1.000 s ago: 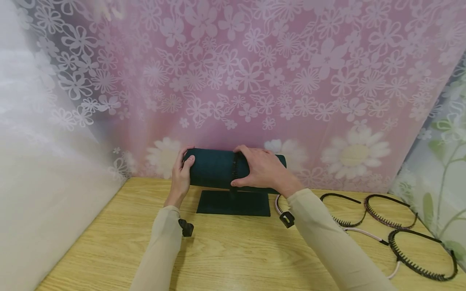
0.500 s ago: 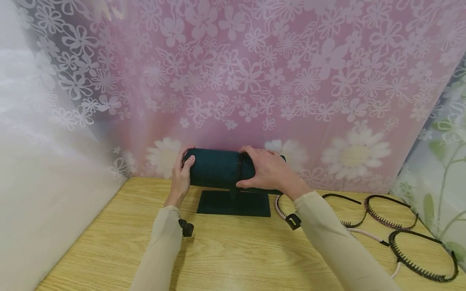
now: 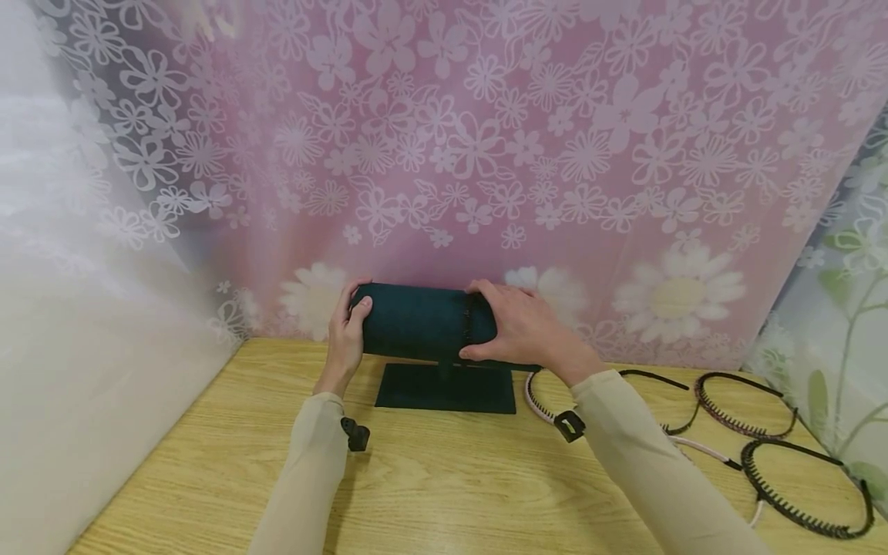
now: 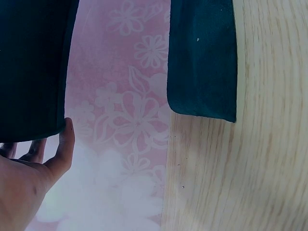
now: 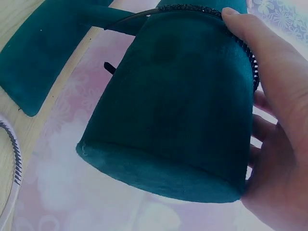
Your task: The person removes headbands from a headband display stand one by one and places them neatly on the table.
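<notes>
A dark green padded T-bar display stand stands on the table, its roll lying crosswise above a flat base. My left hand grips the roll's left end, thumb in front and fingers behind; the left wrist view shows the fingertips at its edge. A black toothed headband sits around the roll, right of the middle. My right hand spans the roll beside it and holds the headband between thumb and fingers. In the right wrist view, the thumb presses the headband, whose thin free ends stick out below the roll.
Several other headbands lie at the right of the wooden table, among them a black one, a dark reddish one and a pink one. A pink flowered curtain hangs close behind the stand.
My right hand has slid to the right along the roll, and the black headband has moved right with it. The left hand and the stand have stayed in place.
</notes>
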A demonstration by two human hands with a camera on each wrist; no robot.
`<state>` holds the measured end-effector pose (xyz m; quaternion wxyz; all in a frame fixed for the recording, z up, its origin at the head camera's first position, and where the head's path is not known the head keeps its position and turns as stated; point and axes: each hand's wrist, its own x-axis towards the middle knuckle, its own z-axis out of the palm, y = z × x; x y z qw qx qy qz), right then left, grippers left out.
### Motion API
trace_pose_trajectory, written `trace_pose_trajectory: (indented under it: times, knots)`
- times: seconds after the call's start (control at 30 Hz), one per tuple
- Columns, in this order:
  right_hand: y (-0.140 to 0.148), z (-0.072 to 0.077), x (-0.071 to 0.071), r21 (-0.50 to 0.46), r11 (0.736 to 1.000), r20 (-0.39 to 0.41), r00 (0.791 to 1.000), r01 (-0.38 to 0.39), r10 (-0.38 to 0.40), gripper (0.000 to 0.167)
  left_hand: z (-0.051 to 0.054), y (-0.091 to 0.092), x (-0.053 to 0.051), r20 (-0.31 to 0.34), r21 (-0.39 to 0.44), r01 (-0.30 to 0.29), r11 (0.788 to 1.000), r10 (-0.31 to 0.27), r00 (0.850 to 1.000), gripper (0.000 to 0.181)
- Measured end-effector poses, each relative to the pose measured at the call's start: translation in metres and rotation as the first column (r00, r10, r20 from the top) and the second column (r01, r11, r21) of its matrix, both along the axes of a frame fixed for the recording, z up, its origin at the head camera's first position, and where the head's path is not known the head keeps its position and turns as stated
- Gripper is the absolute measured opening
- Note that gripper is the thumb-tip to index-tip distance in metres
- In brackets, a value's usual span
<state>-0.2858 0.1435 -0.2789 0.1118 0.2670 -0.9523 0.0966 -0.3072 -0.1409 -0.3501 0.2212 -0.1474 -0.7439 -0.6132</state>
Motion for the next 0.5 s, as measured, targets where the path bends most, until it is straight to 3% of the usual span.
trace_pose_trajectory:
  times: [0.5]
  knots:
    - [0.0102, -0.0033, 0.0019, -0.005, 1.0, -0.04, 0.999, -0.004, 0.004, 0.095, -0.0011, -0.0007, -0.0014, 0.001, -0.003, -0.004, 1.0, 0.004, 1.0, 0.045]
